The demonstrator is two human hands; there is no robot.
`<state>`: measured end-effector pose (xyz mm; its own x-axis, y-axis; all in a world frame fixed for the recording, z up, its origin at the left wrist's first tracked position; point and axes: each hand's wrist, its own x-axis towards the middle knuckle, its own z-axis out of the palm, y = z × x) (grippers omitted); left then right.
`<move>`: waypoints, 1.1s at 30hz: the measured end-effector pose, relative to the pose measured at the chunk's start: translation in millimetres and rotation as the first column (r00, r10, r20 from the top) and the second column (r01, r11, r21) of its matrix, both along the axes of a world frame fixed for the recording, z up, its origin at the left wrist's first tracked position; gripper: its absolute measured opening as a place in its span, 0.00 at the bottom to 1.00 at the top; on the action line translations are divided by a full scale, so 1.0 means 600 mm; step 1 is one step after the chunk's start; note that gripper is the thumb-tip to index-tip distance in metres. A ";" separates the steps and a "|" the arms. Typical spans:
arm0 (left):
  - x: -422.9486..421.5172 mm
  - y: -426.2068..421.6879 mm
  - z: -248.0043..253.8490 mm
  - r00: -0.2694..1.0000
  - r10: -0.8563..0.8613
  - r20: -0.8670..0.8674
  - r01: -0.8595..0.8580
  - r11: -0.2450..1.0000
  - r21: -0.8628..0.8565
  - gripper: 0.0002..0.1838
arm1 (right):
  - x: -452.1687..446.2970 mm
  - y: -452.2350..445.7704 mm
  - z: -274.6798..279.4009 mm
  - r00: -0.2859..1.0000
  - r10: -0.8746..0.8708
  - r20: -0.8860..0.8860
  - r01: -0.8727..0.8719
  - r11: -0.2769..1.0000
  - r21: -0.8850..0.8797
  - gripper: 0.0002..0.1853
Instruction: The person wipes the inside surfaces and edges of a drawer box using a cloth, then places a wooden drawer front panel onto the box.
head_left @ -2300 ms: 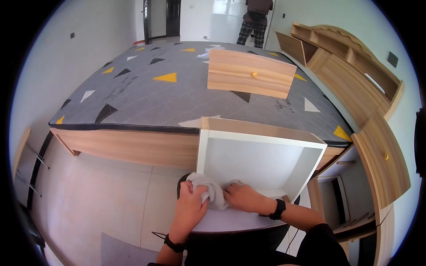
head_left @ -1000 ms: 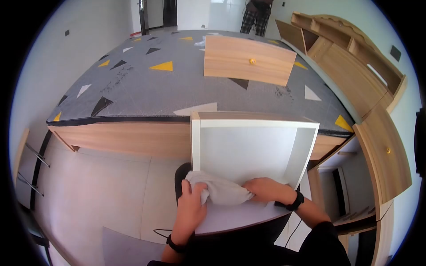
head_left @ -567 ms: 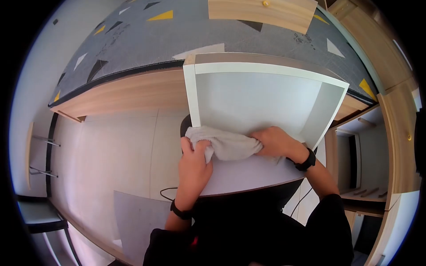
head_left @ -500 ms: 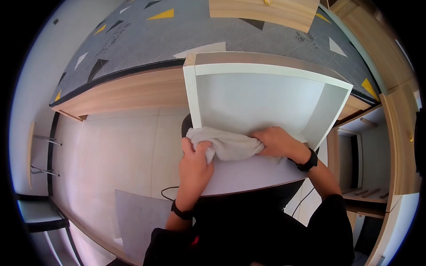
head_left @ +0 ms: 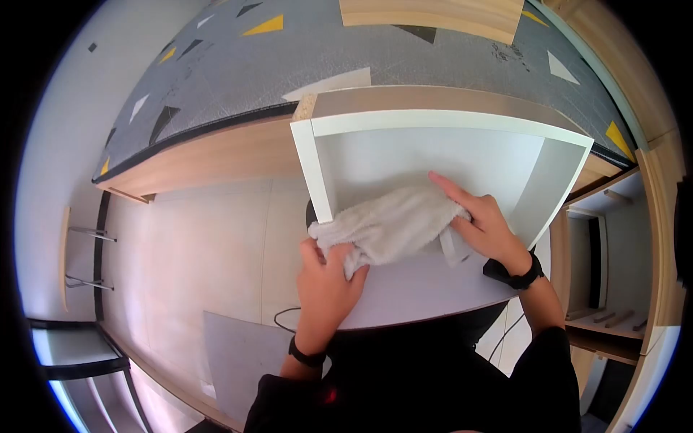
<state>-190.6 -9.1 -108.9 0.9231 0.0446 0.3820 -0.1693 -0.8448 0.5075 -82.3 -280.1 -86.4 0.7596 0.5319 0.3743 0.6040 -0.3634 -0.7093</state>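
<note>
A crumpled light grey cloth [head_left: 397,224] lies across the lower part of a white-lined drawer [head_left: 433,148], which stands tilted with its open side towards me. My left hand [head_left: 328,285] has its fingers wrapped round the cloth's left end, at the drawer's lower left corner. At the cloth's right end is my right hand [head_left: 487,227], index finger stretched out over it and thumb against its edge. A fold of cloth hangs below that thumb. The right hand's other fingers are mostly hidden.
Behind the drawer runs a grey patterned surface [head_left: 238,76] with a wooden board [head_left: 433,16] on it. An open wooden cabinet [head_left: 628,245] stands to the right. Pale floor tiles [head_left: 195,245] and a grey panel [head_left: 245,361] lie to the left, with a thin black cable near my left wrist.
My right hand has shifted right and its index finger has stretched out. The cloth is spread wider and higher inside the drawer. My left hand keeps its grip.
</note>
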 end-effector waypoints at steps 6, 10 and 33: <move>0.020 0.005 0.019 0.999 -0.038 0.023 0.037 0.997 0.069 0.28 | 0.000 -0.002 0.025 0.998 0.039 0.056 -0.033 0.994 -0.103 0.35; 0.033 0.008 0.006 0.994 -0.063 0.095 0.053 0.993 0.108 0.27 | -0.011 0.033 0.073 0.917 0.020 0.398 -0.025 1.000 0.007 0.33; -0.020 -0.040 0.012 0.974 0.156 -0.164 -0.113 0.963 0.245 0.24 | 0.056 0.191 -0.023 0.488 0.276 0.828 0.268 0.855 -0.444 0.17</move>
<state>-202.4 -33.0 -101.5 0.9690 0.1032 0.2244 0.0305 -0.9516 0.3057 -48.6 -165.7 -100.0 0.2025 0.8290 0.5214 0.7867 -0.4547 0.4176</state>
